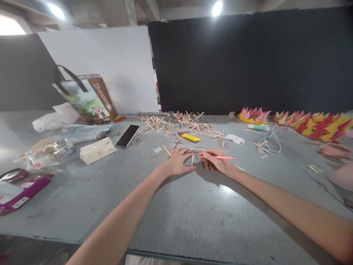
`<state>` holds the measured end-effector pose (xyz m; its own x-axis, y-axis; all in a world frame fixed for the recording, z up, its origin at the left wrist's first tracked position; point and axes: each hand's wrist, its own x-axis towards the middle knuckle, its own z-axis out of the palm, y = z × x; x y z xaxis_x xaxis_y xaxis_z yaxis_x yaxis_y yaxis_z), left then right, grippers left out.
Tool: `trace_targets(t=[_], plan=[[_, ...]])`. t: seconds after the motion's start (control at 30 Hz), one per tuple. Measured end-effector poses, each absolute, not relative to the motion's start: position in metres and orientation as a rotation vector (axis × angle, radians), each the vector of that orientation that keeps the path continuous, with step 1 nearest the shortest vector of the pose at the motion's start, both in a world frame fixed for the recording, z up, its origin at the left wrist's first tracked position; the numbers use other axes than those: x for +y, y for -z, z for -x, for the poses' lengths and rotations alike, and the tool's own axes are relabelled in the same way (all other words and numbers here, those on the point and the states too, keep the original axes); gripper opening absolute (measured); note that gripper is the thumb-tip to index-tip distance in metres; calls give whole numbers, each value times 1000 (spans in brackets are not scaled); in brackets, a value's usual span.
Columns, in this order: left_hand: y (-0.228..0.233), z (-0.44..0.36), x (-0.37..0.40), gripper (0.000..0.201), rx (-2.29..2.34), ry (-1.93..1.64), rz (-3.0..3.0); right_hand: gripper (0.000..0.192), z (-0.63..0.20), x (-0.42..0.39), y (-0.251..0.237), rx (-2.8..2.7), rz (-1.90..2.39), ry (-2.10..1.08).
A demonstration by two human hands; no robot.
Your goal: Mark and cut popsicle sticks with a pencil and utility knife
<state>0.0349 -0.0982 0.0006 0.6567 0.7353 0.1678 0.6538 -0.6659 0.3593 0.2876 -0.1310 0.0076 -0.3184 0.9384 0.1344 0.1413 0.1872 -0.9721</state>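
My right hand point(216, 161) is closed around a pink pencil point(227, 157), its tip pointing left toward some wooden craft sticks. My left hand point(180, 162) lies on the table with thumb and fingers apart, resting by the same sticks. One craft stick point(192, 159) stands out between the two hands, running toward me. Another stick point(197, 149) lies crosswise at the fingertips, partly hidden by them. Just beyond the hands is a yellow utility knife point(191, 137), near a heap of craft sticks point(157, 123).
A phone point(128, 135), a cream box point(97, 150) and a shopping bag point(92, 97) stand or lie to the left. On the right are a glue stick point(258, 127), a white cord point(275, 141), a tape roll point(335, 151) and folded-paper pieces point(322, 127). Upright boards point(248, 62) border the back.
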Motion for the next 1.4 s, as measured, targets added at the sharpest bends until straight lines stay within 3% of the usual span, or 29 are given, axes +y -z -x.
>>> trace_targets(t=[0.47,1.4], plan=[[-4,-36,-101,76,1124,-451,-2554,39,-286,-127,1,-1727,1110,-1191],[-3,-38,-96,74,1140,-481,-2554,39,-283,-132,-7,-1768,1111,-1158]])
